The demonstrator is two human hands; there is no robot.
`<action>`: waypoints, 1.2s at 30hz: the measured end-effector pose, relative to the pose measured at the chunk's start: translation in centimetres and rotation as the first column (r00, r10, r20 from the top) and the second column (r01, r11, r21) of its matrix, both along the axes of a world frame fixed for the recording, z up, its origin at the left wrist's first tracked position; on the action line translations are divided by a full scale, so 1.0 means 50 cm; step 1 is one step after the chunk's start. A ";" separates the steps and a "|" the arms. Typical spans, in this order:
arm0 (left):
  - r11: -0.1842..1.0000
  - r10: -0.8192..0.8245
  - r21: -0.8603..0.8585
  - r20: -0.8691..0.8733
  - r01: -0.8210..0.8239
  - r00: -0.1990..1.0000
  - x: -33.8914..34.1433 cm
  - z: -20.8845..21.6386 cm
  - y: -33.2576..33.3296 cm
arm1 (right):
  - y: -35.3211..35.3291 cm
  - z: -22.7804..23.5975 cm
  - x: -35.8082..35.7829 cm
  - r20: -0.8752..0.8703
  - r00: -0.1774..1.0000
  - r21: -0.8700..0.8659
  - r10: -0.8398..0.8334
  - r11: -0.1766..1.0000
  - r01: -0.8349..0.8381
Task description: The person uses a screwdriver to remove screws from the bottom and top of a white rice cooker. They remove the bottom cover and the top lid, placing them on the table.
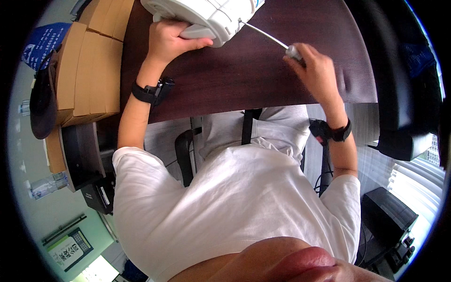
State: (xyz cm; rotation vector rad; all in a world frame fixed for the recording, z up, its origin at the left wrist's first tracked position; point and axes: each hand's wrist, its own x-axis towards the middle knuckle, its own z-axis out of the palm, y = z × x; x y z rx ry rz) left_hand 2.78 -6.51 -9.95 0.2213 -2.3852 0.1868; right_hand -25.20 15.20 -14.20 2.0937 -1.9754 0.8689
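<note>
A white plastic appliance with a rounded housing is at the top edge of the view, partly cut off, so its exact kind is unclear. My left hand grips its near left side, thumb stretched along the underside. To the right, my right hand is closed around the pale grey handle of a screwdriver. The long thin shaft slants up to the left, and its tip meets the right side of the appliance.
Both hands are above a dark brown table. Cardboard boxes are stacked along its left side, with a dark cap hanging beside them. A black chair stands on the right. Black equipment sits lower right near window blinds.
</note>
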 end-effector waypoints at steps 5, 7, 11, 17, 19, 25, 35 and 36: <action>1.000 -0.012 -0.026 0.002 0.012 1.000 0.000 -0.001 0.004 | -0.030 -0.008 -0.062 -0.113 0.992 -0.170 -0.048 0.985 0.028; 1.000 0.005 0.017 -0.004 -0.005 1.000 0.001 -0.001 0.003 | -0.033 -0.013 -0.067 -0.041 0.999 -0.184 -0.023 0.983 0.015; 0.999 0.020 0.044 -0.012 -0.019 1.000 0.002 0.001 -0.001 | -0.025 -0.037 -0.037 0.513 0.857 0.093 -0.051 0.996 0.003; 0.997 0.052 0.051 0.046 -0.055 0.998 0.008 0.002 0.006 | -0.010 -0.031 -0.033 0.671 0.701 0.333 -0.241 0.943 0.004; 0.990 0.062 0.121 0.094 -0.073 0.994 0.015 0.001 0.004 | -0.003 -0.020 -0.052 0.514 0.813 0.359 -0.275 0.929 0.088; 0.934 0.081 0.344 0.063 -0.098 0.995 0.037 -0.004 -0.024 | 0.005 -0.024 -0.108 0.226 0.904 0.294 -0.362 0.910 0.291; 0.870 0.054 0.491 -0.015 -0.040 0.998 0.042 0.000 -0.030 | -0.137 0.011 -0.278 0.467 0.787 0.318 -0.404 0.907 0.277; 0.868 0.050 0.496 -0.018 -0.035 0.999 0.042 -0.001 -0.029 | -0.143 0.011 -0.270 0.543 0.743 0.337 -0.392 0.912 0.234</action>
